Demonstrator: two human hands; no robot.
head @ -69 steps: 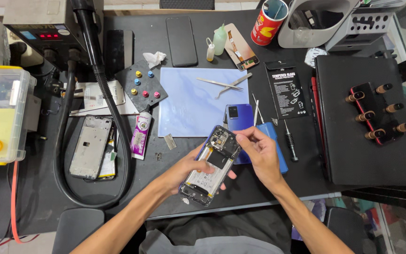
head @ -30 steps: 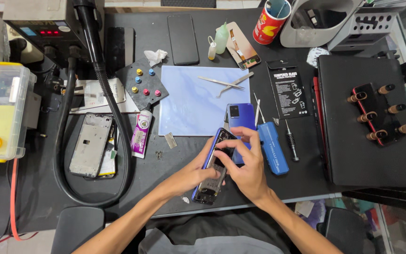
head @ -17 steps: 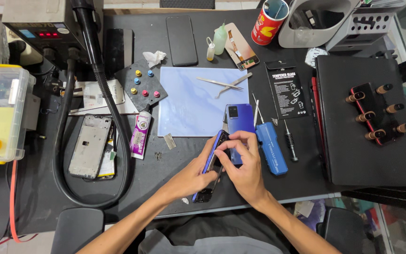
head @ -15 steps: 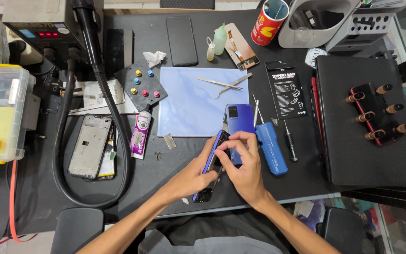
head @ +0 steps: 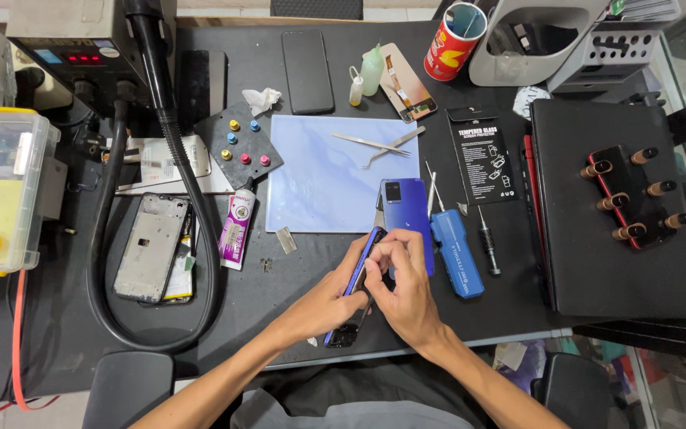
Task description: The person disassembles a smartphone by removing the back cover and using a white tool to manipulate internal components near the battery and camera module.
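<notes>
Both of my hands hold a blue-framed phone (head: pixel 354 286) tilted up on its long edge over the black bench near its front edge. My left hand (head: pixel 329 300) grips it from the left and below. My right hand (head: pixel 404 287) wraps its right side, with the fingertips pinching the top of the frame. Just behind my fingers a blue phone back cover (head: pixel 406 216) lies flat, partly on a pale blue work mat (head: pixel 319 179).
A blue screwdriver case (head: pixel 455 253) and small screwdriver (head: pixel 487 242) lie to the right. Tweezers (head: pixel 375 144) rest on the mat. A stripped phone frame (head: pixel 151 246), glue tube (head: pixel 235 225) and black hose (head: pixel 184 191) are at left; a black case (head: pixel 605 222) is at right.
The opened phone, lying face-up in my hands earlier, has been turned up onto its edge. My right hand moved from poking its inside to gripping the top of the frame.
</notes>
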